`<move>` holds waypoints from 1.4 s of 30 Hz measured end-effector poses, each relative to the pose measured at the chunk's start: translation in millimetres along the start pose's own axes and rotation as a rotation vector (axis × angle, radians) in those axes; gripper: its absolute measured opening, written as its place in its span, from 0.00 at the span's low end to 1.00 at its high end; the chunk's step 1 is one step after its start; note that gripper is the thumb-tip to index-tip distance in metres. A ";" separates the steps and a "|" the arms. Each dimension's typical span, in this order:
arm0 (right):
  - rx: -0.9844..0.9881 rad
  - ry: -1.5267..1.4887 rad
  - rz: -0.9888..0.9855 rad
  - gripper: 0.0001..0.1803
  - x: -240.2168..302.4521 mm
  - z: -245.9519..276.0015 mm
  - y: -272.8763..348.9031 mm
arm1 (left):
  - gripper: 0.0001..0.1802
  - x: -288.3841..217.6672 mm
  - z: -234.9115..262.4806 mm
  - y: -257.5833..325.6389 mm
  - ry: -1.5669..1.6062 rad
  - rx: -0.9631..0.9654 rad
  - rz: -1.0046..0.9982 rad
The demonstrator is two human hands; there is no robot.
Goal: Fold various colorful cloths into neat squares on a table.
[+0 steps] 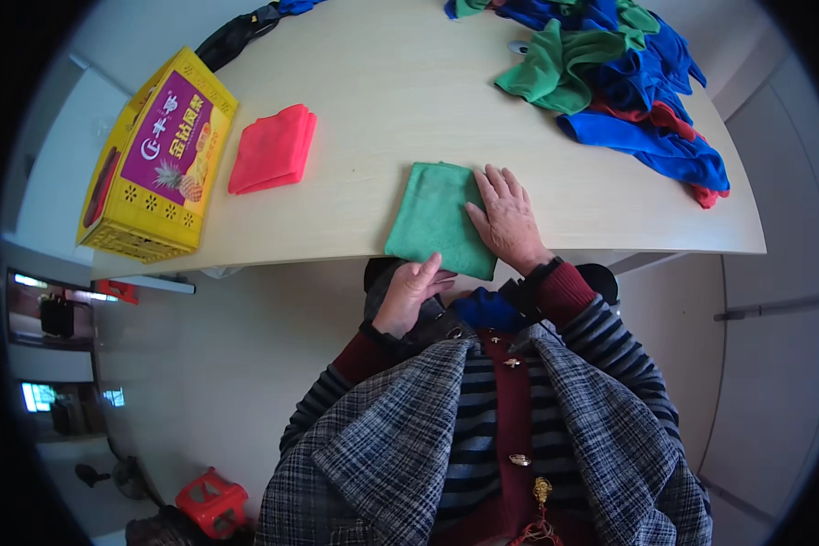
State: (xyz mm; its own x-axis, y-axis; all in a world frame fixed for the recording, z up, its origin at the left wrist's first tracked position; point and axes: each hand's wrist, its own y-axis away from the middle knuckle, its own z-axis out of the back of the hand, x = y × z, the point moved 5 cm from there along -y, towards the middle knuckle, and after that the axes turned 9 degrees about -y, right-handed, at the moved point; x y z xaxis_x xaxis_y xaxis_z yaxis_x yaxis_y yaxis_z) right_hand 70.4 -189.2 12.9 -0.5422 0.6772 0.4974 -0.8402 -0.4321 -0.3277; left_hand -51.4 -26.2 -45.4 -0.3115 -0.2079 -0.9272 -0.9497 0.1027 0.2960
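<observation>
A green cloth [435, 214], folded into a flat rectangle, lies at the table's near edge, its lower part reaching over that edge. My left hand [413, 293] grips its near edge, the thumb on top and the fingers underneath. Flat on the cloth's right side rests my right hand [508, 217], fingers stretched out and pointing away from me. Further left on the table is a folded red cloth [273, 149], stacked in a neat block.
A yellow carton [159, 159] with a purple panel stands at the table's left edge. Loose green, blue and red cloths [623, 82] are heaped at the far right. Beyond the carton lies a black item [237, 38]. A red stool [212, 502] is on the floor, lower left.
</observation>
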 end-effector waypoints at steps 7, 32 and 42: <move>0.079 -0.206 0.076 0.31 36.9 -8.4 17.5 | 0.27 -30.3 27.5 21.2 0.335 -0.301 -0.160; 0.012 0.175 -0.020 0.29 2.2 5.7 21.5 | 0.22 -172.0 361.9 -124.3 0.478 -0.542 -0.224; -0.004 0.169 -0.022 0.29 0.1 6.5 22.3 | 0.19 -183.4 363.2 -135.7 0.589 -0.564 -0.295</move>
State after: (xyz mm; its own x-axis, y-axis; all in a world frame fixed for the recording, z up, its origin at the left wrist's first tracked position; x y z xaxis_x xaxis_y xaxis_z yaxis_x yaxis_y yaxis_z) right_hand 51.6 -202.6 10.9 -0.5146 0.7770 0.3625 -0.8516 -0.4139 -0.3218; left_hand 146.8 351.2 1.2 0.1319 -0.6361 -0.7602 -0.8208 -0.5001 0.2761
